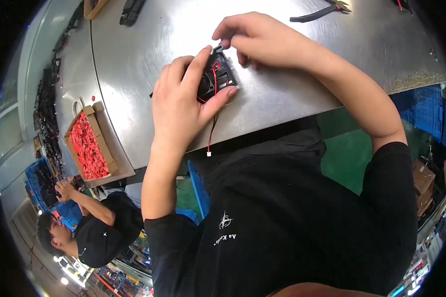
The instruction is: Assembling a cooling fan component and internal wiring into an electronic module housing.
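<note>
A small black square cooling fan (218,74) lies on the steel table (148,44) near its front edge. My left hand (181,101) grips it from the left, thumb over the top and fingers at its lower side. My right hand (255,37) pinches the fan's upper right corner with its fingertips. A red and black wire (211,129) runs from the fan over the table edge and ends in a small white plug (208,154) hanging free.
A cardboard box of small red parts (87,146) sits at the table's left end. Black pliers (319,12) lie at the far side, dark tools (131,11) at the top left. Another person (91,227) works at lower left beside blue crates (37,180).
</note>
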